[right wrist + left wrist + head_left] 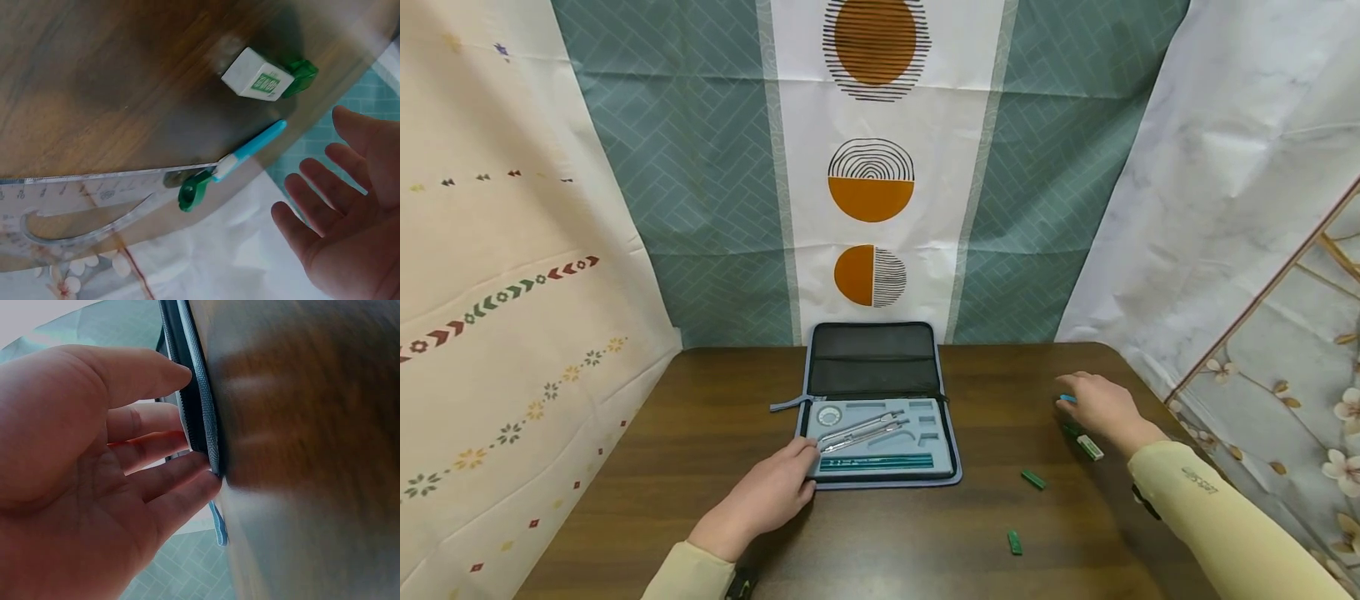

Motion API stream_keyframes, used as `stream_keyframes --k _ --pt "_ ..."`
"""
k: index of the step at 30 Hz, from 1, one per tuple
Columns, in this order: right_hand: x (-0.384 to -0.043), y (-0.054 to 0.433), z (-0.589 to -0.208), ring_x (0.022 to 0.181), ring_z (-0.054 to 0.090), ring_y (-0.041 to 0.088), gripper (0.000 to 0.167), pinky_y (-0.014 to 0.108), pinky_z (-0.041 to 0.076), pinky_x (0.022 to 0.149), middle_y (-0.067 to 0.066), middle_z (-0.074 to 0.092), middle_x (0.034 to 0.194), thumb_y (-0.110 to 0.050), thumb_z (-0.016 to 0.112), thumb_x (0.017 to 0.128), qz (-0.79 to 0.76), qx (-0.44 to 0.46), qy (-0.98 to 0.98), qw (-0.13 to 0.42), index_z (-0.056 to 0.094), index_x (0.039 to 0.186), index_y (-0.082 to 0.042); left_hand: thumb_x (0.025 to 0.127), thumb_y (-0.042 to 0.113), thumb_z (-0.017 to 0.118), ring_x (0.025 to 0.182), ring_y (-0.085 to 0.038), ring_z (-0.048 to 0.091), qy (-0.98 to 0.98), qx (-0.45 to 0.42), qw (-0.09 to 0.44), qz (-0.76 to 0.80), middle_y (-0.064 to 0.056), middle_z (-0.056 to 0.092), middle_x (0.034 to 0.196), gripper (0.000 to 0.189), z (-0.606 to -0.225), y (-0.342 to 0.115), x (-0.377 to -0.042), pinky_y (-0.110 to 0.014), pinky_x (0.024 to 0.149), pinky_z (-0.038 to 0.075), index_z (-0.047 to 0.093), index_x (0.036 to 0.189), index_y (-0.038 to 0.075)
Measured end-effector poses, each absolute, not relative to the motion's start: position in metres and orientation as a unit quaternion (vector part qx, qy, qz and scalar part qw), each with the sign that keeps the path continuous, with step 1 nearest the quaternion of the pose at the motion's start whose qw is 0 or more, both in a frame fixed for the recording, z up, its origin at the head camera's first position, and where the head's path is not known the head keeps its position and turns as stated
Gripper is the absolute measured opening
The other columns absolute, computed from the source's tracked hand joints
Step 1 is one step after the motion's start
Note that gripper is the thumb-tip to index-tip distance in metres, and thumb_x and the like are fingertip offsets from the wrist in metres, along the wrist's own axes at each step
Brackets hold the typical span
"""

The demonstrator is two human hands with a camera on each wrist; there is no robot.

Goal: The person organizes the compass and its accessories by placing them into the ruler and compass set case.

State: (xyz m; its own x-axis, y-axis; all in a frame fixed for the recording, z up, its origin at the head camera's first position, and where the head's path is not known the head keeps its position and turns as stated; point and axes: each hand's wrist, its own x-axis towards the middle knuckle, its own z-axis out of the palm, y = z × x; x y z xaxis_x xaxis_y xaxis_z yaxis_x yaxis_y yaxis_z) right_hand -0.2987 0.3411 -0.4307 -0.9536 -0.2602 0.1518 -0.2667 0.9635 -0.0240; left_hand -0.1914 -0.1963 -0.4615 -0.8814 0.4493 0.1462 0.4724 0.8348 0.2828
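Note:
My left hand (771, 492) is at the front left corner of an unzipped geometry case (957, 467). In the left wrist view its thumb and fingertips touch the case's zipped edge (199, 406), fingers only slightly bent. Metal compasses (861, 432), teal pencils (880, 462) and a small round white piece (829, 416) lie in the pale blue tray. At the table's right side, my right hand (1101, 408) hovers with relaxed fingers apart, holding nothing, near a blue stick-like tool with a white part (253, 149). Beside that tool lies a white eraser with green print (259, 76).
A clear ruler with a curved cutout (81, 197) lies by a green piece with a hole (192, 190). Another green piece (301, 78) sits behind the eraser. Small green pieces (1033, 479) are on the wooden table (715, 433). Cloths hang behind.

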Motion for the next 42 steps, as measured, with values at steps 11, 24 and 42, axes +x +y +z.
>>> stream_keyframes --k 11,24,42 --pt "-0.3 0.364 -0.431 0.111 0.071 0.052 0.052 0.057 0.062 0.074 0.035 0.067 0.131 -0.017 0.083 0.099 0.015 0.109 -0.993 0.047 0.066 0.142 0.008 0.097 0.007 0.083 0.129 -0.036 0.067 -0.957 -0.248 0.043 -0.147 -0.021 0.064 0.141 0.041 -0.463 -0.197 -0.193 -0.052 0.106 0.057 0.069 0.133 -0.007" --pt "-0.301 0.385 -0.436 0.099 0.072 0.046 0.052 0.055 0.061 0.072 0.028 0.07 0.116 -0.016 0.083 0.099 0.025 0.088 -0.996 0.021 0.065 0.139 0.011 0.097 0.007 0.084 0.126 -0.035 0.068 -0.955 -0.252 0.048 -0.148 -0.021 0.064 0.141 0.041 -0.462 -0.197 -0.193 -0.051 0.104 0.058 0.069 0.133 -0.007" --pt "-0.305 0.394 -0.445 0.097 0.073 0.042 0.037 0.052 0.062 0.073 0.024 0.073 0.109 -0.012 0.083 0.098 0.02 0.097 -0.995 0.013 0.073 0.126 0.009 0.097 0.007 0.084 0.126 -0.035 0.068 -0.957 -0.248 0.043 -0.145 -0.021 0.063 0.141 0.042 -0.462 -0.197 -0.193 -0.052 0.104 0.058 0.069 0.133 -0.007"
